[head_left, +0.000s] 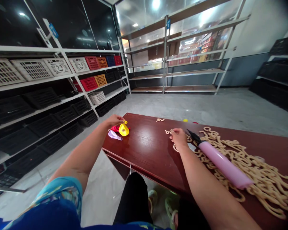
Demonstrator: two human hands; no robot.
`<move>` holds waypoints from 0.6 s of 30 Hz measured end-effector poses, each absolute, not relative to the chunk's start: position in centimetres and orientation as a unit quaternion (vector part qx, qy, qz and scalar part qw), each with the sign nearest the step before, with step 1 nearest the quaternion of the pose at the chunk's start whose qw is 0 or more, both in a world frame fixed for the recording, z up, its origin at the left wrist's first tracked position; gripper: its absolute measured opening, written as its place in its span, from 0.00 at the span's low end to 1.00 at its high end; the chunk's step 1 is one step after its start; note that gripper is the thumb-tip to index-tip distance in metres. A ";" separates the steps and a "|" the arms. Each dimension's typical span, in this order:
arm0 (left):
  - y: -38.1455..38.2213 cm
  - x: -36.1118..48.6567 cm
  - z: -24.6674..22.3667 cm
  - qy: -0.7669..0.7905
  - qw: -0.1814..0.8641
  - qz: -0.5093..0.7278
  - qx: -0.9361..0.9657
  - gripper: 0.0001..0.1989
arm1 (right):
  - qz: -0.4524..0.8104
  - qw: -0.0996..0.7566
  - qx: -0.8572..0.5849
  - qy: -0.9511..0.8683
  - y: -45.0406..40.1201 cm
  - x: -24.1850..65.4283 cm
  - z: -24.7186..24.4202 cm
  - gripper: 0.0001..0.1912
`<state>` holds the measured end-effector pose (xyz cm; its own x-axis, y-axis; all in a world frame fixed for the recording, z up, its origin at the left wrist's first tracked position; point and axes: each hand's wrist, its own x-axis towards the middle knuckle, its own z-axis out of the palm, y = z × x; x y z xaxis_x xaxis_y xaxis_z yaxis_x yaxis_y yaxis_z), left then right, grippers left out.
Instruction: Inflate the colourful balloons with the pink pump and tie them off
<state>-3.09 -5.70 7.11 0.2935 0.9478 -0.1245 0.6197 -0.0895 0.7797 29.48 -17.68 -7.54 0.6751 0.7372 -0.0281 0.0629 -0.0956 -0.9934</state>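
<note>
Yellow balloon (124, 130) is pinched at its neck by L hand (116, 120), fingertips closed, at L end of table (144, 142), beside lilac balloon (114, 135). Prob. v. light, soft & stretchy, maybe a bit slippery; best gripped by the neck, w/ nails kept off thin skin. Beige strand (168, 132) nr. pump (225, 164) is apparently pinched by R hand (179, 138), fingertips together; prob. bendy, best held nr. one end.
</note>
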 end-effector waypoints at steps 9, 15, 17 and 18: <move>-6.3 3.3 6.0 0.429 0.541 0.317 0.651 0.09 | 0.284 0.622 -0.660 -0.313 -18.0 29.0 -6.7 0.11; -8.8 12.8 0.7 0.426 0.393 0.385 0.718 0.08 | 0.278 0.651 -0.589 -0.390 -18.4 28.5 -5.9 0.19; -9.8 15.4 -1.1 0.399 0.337 0.392 0.757 0.07 | 0.284 0.653 -0.579 -0.397 -18.4 28.4 -6.0 0.24; -10.3 16.4 -1.9 0.387 0.327 0.393 0.767 0.07 | 0.291 0.655 -0.573 -0.398 -18.4 28.3 -6.0 0.26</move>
